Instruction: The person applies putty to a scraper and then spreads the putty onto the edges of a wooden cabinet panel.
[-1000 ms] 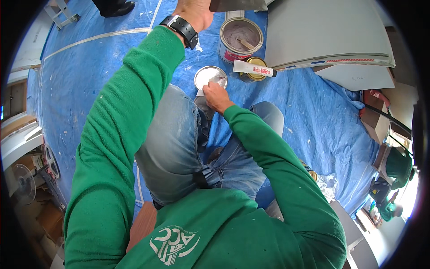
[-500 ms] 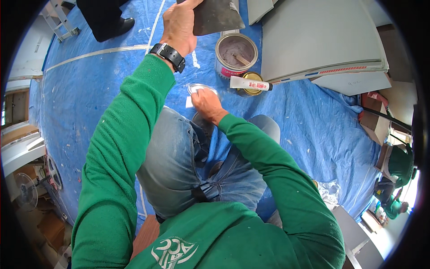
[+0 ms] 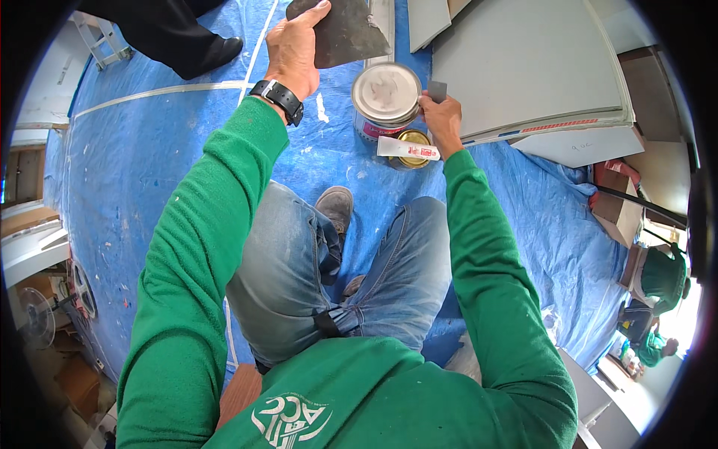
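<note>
Blue sheeting (image 3: 172, 150) spreads over the floor, and above it the left grip (image 3: 293, 58) is closed on a dark grey plate (image 3: 348, 34) at the top of the view, thumb against it. The right grip (image 3: 443, 118) is closed too, pinching a small grey blade (image 3: 437, 91) that juts past the fingers, right at the edge of a pale lid (image 3: 387, 92) (whether the thumb presses the rim or merely sits beside it, I cannot tell). That lid lies over the mouth of the can (image 3: 369, 129), with brownish smudges across its middle. Just on the body's side of the can, a white tube (image 3: 393, 147) lies across a gold tin (image 3: 413, 136). Pale boards (image 3: 523, 67) stand to the right. A black watch (image 3: 278, 97) circles the left wrist, and at upper left another person's black shoe (image 3: 224, 56) rests on the sheeting.
</note>
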Demonstrator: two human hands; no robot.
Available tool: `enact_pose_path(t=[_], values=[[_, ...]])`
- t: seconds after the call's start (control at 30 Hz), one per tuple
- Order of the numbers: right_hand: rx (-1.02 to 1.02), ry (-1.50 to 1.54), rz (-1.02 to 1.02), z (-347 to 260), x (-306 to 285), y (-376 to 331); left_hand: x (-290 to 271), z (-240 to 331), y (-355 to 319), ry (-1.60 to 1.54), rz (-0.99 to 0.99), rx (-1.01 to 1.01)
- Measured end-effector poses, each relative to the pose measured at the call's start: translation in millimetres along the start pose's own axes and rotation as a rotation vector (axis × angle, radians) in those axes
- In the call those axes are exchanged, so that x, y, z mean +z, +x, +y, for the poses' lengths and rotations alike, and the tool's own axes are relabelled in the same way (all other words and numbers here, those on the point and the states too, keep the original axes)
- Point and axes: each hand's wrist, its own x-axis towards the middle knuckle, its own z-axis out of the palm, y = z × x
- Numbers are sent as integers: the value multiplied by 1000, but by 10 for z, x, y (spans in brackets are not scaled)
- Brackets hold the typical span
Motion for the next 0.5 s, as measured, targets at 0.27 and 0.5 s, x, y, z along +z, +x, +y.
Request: enact_pose_path(t=[0.27,0.5], values=[[-51,-299,132,278,42,171,14,-48,1,40,11,-23],[-90,-384,95,233,88,156,-19,-63,36,6,-24,-6]])
